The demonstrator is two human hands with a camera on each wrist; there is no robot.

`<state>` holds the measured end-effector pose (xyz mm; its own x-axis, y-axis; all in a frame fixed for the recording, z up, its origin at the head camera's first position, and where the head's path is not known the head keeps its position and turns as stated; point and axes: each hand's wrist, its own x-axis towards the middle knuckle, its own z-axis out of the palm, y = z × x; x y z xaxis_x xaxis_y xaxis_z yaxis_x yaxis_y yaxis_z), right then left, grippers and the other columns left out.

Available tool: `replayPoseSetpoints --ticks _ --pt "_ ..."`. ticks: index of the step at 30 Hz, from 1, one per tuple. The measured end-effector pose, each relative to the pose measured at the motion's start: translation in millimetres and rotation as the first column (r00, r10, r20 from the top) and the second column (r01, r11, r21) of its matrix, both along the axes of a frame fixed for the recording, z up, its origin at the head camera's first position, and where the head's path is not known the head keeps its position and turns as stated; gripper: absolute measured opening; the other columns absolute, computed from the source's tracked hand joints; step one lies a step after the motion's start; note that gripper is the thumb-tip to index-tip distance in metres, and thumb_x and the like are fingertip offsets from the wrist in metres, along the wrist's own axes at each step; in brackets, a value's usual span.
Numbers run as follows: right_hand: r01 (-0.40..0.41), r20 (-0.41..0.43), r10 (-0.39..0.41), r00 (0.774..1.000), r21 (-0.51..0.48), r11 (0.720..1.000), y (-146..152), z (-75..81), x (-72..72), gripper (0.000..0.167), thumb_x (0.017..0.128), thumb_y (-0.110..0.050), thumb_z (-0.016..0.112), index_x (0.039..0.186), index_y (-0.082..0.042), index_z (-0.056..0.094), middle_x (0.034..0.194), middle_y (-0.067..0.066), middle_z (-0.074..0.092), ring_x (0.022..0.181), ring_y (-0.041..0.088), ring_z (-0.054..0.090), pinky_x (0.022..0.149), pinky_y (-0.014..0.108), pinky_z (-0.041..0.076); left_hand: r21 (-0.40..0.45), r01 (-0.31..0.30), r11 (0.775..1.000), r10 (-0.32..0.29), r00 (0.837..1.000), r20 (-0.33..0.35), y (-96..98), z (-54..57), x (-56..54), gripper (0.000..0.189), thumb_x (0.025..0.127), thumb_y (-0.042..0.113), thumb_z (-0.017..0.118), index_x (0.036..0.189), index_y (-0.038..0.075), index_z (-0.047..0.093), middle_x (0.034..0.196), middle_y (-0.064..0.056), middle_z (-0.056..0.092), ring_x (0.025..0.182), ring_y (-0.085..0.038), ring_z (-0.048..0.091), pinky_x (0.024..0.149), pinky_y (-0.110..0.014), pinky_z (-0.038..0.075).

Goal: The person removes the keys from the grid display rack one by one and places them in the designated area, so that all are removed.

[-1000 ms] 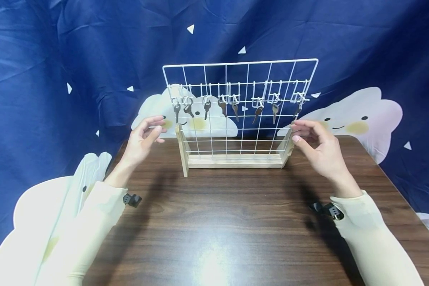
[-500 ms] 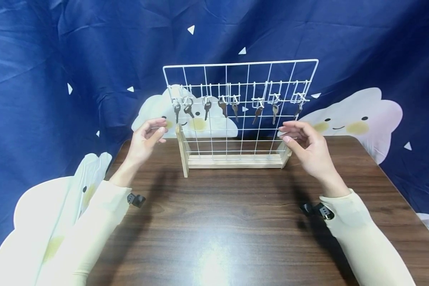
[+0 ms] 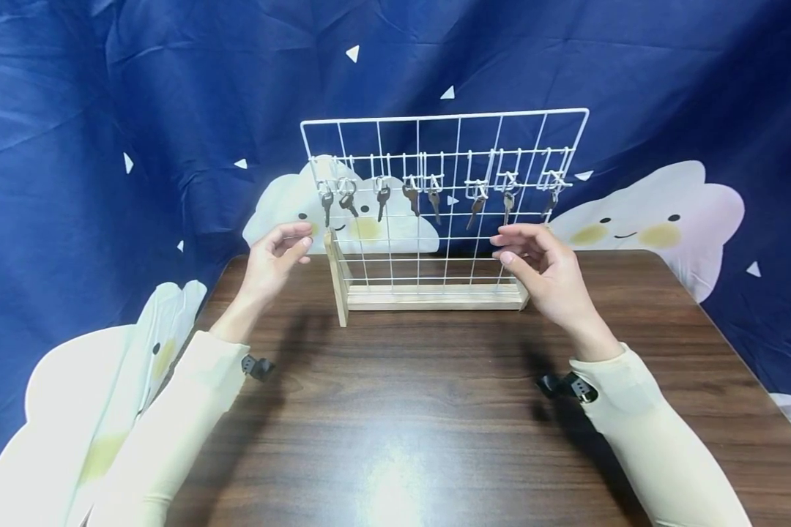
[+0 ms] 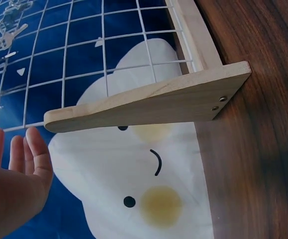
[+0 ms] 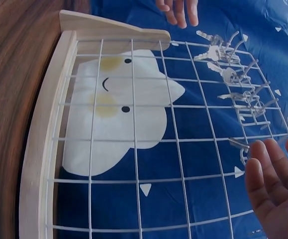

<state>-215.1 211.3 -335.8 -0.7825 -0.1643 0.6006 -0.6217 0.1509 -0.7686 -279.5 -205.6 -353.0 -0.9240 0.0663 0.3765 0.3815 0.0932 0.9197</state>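
A white wire grid rack stands in a pale wooden base on the table. Several keys hang in a row from white hooks across it, among them a silver key at the right and a dark key at the far left. My left hand hovers just left of the wooden side support, its fingers loosely bent around nothing. In front of the grid's right part is my right hand, just below the silver key; nothing shows between its relaxed fingers. It partly hides the right wooden support.
The dark brown wooden table extends in front of the rack. Behind it hangs a blue curtain printed with white clouds and small triangles. A wrist camera sits on the left cuff, and another on the right.
My right hand has moved left, from beside the right wooden support to in front of the grid. My left hand has shifted slightly right and down. The keys and rack stay where they were.
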Motion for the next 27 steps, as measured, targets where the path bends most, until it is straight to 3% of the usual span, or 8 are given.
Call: replayPoseSetpoints --ticks 4,16,23,27 --pt "-0.02 0.014 0.02 1.0 -0.01 1.0 -6 -0.7 -2.0 0.032 0.095 0.001 0.061 0.127 0.004 0.058 0.111 -0.004 0.072 0.097 0.011 0.071 0.085 0.015 0.056 0.015 -0.019 1.0 0.019 1.0 0.01 2.3 -1.5 -1.2 0.034 0.095 0.012 0.067 0.124 -0.006 0.061 0.123 -0.007 0.065 0.102 -0.008 0.064 0.08 -0.021 0.061" --pt "-0.081 0.043 0.083 0.996 -0.04 0.996 -26 0.5 -6.4 0.03 0.097 -0.002 0.06 0.126 0.006 0.057 0.11 -0.007 0.071 0.096 0.01 0.071 0.085 0.017 0.057 0.081 -0.046 0.996 0.042 0.998 0.045 10.9 -10.3 -10.1 0.028 0.094 0.005 0.067 0.121 -0.002 0.065 0.116 -0.002 0.067 0.101 -0.011 0.064 0.079 -0.02 0.061" --pt "-0.109 0.051 0.112 0.992 -0.052 0.993 -42 2.6 -6.8 0.03 0.097 -0.002 0.06 0.125 0.008 0.056 0.11 0.0 0.072 0.096 0.01 0.071 0.087 0.019 0.058 0.074 -0.106 0.992 0.101 0.993 0.057 14.9 -14.2 -14.0 0.031 0.092 0.002 0.068 0.121 -0.007 0.062 0.109 0.004 0.069 0.096 -0.008 0.064 0.079 -0.02 0.061" --pt "-0.108 0.061 0.11 0.992 -0.044 0.993 -49 3.8 -7.8 0.029 0.097 -0.004 0.06 0.125 0.005 0.057 0.11 -0.001 0.072 0.096 0.013 0.072 0.083 0.021 0.059 0.078 -0.117 0.99 0.113 0.992 0.06 15.8 -17.1 -16.3 0.031 0.092 0.001 0.067 0.121 -0.01 0.062 0.108 0.002 0.069 0.096 -0.009 0.065 0.078 -0.018 0.06"
